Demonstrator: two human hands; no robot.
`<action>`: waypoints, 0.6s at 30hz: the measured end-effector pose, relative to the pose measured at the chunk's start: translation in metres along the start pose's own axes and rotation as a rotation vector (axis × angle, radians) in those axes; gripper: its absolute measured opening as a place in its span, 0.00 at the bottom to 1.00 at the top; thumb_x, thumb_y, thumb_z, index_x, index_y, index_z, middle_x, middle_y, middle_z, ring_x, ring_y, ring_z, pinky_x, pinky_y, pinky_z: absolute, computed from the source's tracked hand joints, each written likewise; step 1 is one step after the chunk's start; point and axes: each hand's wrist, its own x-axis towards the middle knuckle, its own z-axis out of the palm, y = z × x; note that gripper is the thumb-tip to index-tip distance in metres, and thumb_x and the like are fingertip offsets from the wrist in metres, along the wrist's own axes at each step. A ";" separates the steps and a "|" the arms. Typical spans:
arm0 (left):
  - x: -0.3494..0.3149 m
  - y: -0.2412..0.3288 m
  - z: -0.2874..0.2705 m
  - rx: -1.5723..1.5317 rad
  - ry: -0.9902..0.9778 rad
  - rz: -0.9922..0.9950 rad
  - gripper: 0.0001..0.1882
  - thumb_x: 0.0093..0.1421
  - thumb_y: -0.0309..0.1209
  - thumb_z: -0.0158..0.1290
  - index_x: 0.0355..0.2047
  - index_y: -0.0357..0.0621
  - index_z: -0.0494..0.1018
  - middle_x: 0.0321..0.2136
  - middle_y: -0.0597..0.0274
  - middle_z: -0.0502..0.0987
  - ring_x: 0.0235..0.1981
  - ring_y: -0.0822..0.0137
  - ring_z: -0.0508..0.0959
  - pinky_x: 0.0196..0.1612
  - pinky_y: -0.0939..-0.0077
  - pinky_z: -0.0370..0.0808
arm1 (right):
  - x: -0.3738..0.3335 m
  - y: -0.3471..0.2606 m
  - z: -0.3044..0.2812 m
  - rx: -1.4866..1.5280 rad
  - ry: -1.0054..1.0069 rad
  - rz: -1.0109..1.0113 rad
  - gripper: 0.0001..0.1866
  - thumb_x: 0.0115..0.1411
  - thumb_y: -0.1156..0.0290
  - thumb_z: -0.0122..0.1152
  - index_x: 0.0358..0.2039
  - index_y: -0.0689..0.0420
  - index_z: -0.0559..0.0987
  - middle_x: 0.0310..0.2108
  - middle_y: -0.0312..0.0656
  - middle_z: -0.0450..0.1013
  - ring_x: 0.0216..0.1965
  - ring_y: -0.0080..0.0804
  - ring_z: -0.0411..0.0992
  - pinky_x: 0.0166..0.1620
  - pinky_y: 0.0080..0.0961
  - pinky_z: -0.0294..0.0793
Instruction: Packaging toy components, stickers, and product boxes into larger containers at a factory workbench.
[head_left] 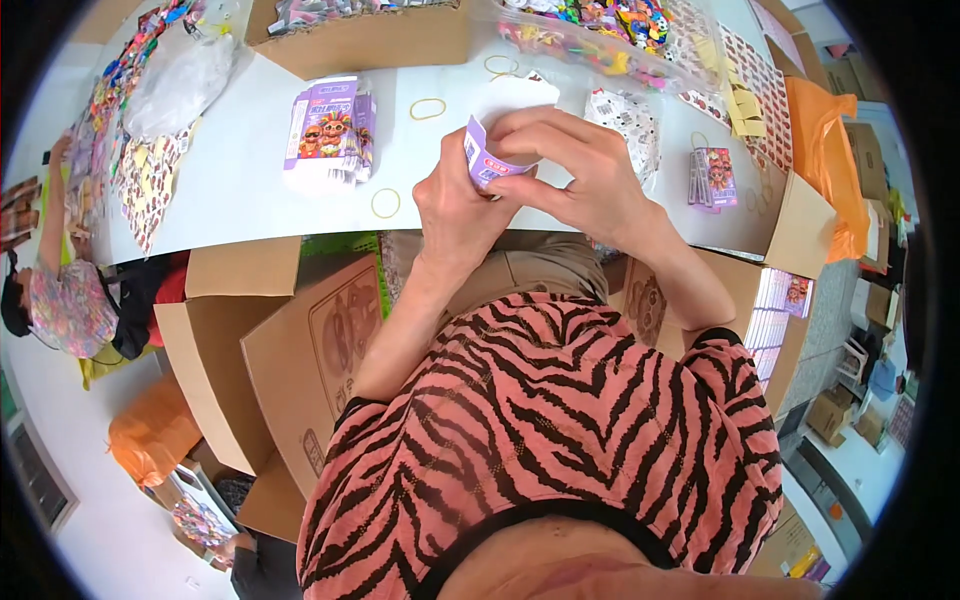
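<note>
A small purple-and-white cardboard box (478, 158) is between my hands above the table's near edge, its white flap raised at the far side. My left hand (452, 212) is closed round the box's left and lower part. On the other side, my right hand (600, 185) grips the box with the thumb on its front panel and the fingers curled over its open top. The inside of the box is mostly hidden by those fingers. To the left lies a pile of similar flat purple boxes (325, 128). Small purple printed packs (714, 178) lie to the right.
Rubber bands (428, 109) lie on the white table (420, 160). Behind stand a cardboard box (365, 50) of packets and a clear tub (600, 58) of colourful trinkets. Open cartons (215, 365) flank me below the table. Another person (70, 305) works at far left.
</note>
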 end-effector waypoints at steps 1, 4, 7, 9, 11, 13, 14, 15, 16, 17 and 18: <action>0.000 0.001 0.000 -0.026 -0.018 0.000 0.26 0.42 0.31 0.66 0.39 0.36 0.67 0.23 0.56 0.77 0.23 0.61 0.80 0.26 0.75 0.77 | -0.002 -0.001 0.001 0.044 0.050 -0.002 0.13 0.44 0.75 0.68 0.32 0.62 0.77 0.36 0.43 0.74 0.35 0.33 0.75 0.35 0.25 0.75; -0.002 0.006 -0.001 -0.198 -0.040 -0.151 0.24 0.42 0.28 0.66 0.37 0.35 0.68 0.24 0.56 0.78 0.25 0.67 0.81 0.27 0.76 0.77 | -0.004 0.001 0.006 0.074 0.162 -0.039 0.17 0.43 0.77 0.70 0.35 0.62 0.76 0.41 0.46 0.72 0.41 0.34 0.73 0.39 0.25 0.75; -0.004 0.006 -0.002 -0.397 -0.077 -0.319 0.22 0.43 0.26 0.65 0.37 0.34 0.68 0.25 0.57 0.79 0.26 0.71 0.80 0.27 0.77 0.77 | -0.009 0.004 0.015 0.142 0.299 -0.048 0.24 0.43 0.79 0.69 0.42 0.62 0.73 0.49 0.49 0.66 0.48 0.36 0.69 0.46 0.28 0.74; -0.005 0.006 -0.002 -0.434 -0.078 -0.364 0.22 0.43 0.25 0.65 0.37 0.34 0.68 0.25 0.57 0.79 0.26 0.72 0.80 0.27 0.78 0.77 | -0.012 0.004 0.023 0.229 0.373 -0.028 0.28 0.44 0.80 0.69 0.47 0.62 0.70 0.53 0.51 0.62 0.52 0.37 0.66 0.50 0.29 0.73; -0.005 0.008 -0.002 -0.470 -0.079 -0.410 0.21 0.43 0.25 0.64 0.37 0.34 0.68 0.25 0.57 0.79 0.26 0.73 0.80 0.28 0.78 0.77 | -0.013 0.004 0.029 0.536 0.458 0.012 0.33 0.46 0.84 0.66 0.53 0.61 0.64 0.58 0.52 0.54 0.54 0.38 0.64 0.56 0.34 0.68; -0.004 0.010 -0.003 -0.421 -0.066 -0.404 0.22 0.43 0.25 0.64 0.37 0.33 0.68 0.25 0.57 0.79 0.26 0.73 0.80 0.28 0.79 0.77 | -0.019 0.009 0.033 0.516 0.432 0.019 0.33 0.47 0.85 0.65 0.54 0.61 0.62 0.59 0.50 0.53 0.54 0.37 0.64 0.56 0.34 0.68; -0.005 0.010 -0.003 -0.420 -0.066 -0.403 0.22 0.43 0.25 0.64 0.37 0.33 0.68 0.25 0.57 0.79 0.26 0.73 0.80 0.28 0.79 0.77 | -0.021 0.010 0.034 0.500 0.403 0.028 0.34 0.47 0.85 0.64 0.55 0.60 0.61 0.60 0.49 0.52 0.54 0.37 0.64 0.56 0.34 0.68; -0.005 0.009 -0.003 -0.415 -0.053 -0.396 0.22 0.43 0.26 0.64 0.37 0.33 0.68 0.25 0.57 0.79 0.26 0.73 0.80 0.28 0.79 0.77 | -0.021 0.009 0.034 0.500 0.404 0.028 0.34 0.47 0.85 0.64 0.55 0.60 0.61 0.60 0.49 0.52 0.54 0.37 0.64 0.56 0.34 0.68; -0.005 0.009 -0.003 -0.411 -0.039 -0.389 0.23 0.43 0.27 0.65 0.37 0.32 0.68 0.24 0.57 0.79 0.25 0.73 0.79 0.27 0.79 0.77 | -0.020 0.008 0.034 0.562 0.418 0.063 0.32 0.48 0.85 0.63 0.54 0.61 0.63 0.59 0.48 0.54 0.54 0.36 0.64 0.56 0.33 0.68; -0.005 0.009 -0.003 -0.411 -0.041 -0.388 0.23 0.43 0.27 0.65 0.37 0.32 0.68 0.24 0.57 0.79 0.25 0.73 0.79 0.27 0.79 0.77 | -0.021 0.007 0.034 0.623 0.433 0.100 0.30 0.49 0.85 0.62 0.53 0.62 0.64 0.58 0.47 0.55 0.54 0.35 0.64 0.55 0.32 0.68; -0.004 0.009 -0.003 -0.407 -0.027 -0.375 0.23 0.42 0.27 0.65 0.37 0.32 0.67 0.24 0.57 0.79 0.25 0.73 0.80 0.27 0.79 0.77 | -0.021 0.007 0.034 0.622 0.435 0.099 0.30 0.49 0.85 0.62 0.53 0.62 0.64 0.58 0.47 0.55 0.54 0.35 0.64 0.55 0.32 0.68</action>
